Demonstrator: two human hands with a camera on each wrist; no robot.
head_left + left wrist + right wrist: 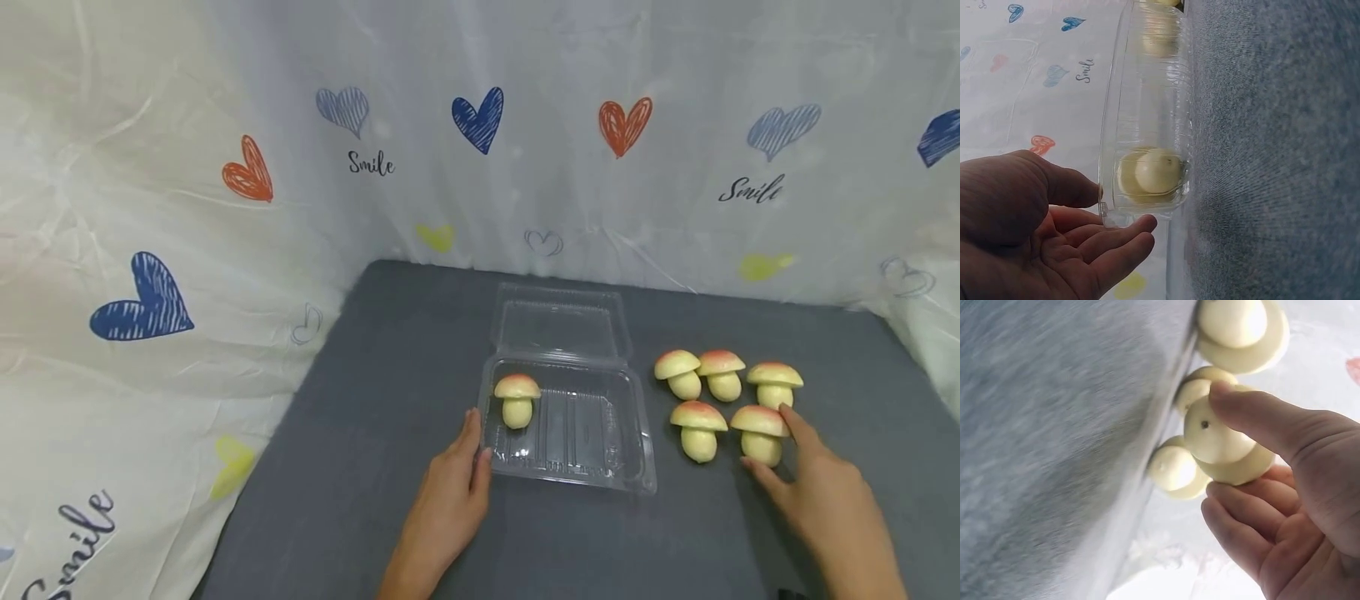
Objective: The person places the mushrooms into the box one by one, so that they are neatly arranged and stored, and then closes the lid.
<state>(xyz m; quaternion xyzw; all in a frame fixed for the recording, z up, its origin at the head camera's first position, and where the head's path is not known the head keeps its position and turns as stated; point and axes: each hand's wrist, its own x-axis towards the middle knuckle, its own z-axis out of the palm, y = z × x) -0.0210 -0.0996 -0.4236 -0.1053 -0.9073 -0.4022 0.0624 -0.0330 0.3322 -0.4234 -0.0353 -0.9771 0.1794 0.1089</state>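
A clear plastic clamshell box (566,482) lies with its lid folded back on the dark grey table. Inside, at its left end, stands one toy mushroom (517,403) with a pale stem and a red-topped cap. My left hand (447,492) holds the box's front left corner, the thumb at the rim (1102,194) and the fingers round the corner. To the right of the box, my right hand (828,492) grips another mushroom (760,433) between thumb and fingers. In the right wrist view that mushroom's stem (1219,440) shows between the thumb and fingertips.
Several more mushrooms stand close to the gripped one, among them the front left one (698,429) and the back right one (775,382). The open lid (558,325) lies behind the box. A white curtain (555,192) with printed hearts hangs along the table's back and left edges.
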